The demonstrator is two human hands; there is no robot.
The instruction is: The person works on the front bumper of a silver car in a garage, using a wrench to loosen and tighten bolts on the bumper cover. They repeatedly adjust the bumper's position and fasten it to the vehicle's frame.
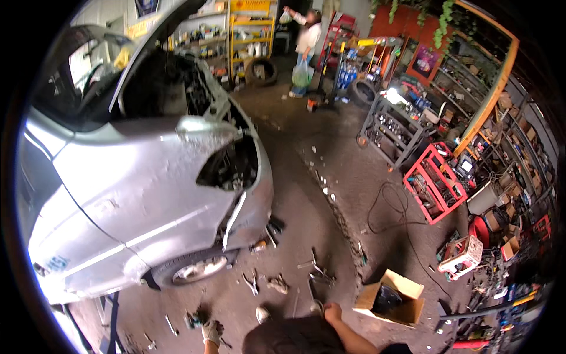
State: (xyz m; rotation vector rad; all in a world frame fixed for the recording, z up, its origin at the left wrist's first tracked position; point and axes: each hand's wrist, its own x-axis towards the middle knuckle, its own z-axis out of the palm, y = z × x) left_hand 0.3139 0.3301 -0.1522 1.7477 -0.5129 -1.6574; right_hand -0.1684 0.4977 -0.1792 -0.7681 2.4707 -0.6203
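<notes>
My left hand (211, 333), in a pale glove, is at the lower edge with fingers curled; what it holds, if anything, is unclear. Beside it a green-and-dark tool (193, 320) lies on the floor. My bare right hand (332, 314) is closed near my dark-clothed leg, its contents hidden. An open cardboard box (368, 298) with dark contents is right of it. Pliers (252, 283) and other hand tools lie on the floor ahead. A silver car (135, 183) with raised hood, damaged front and open headlight cavity stands at the left.
A person (306, 41) stands at the back with a green bag (302, 75), near yellow shelving (250, 35) and tires (260, 72). A grey cart (395, 133), red cart (433, 183) and cluttered shelves line the right. A cable (407, 215) snakes across the floor.
</notes>
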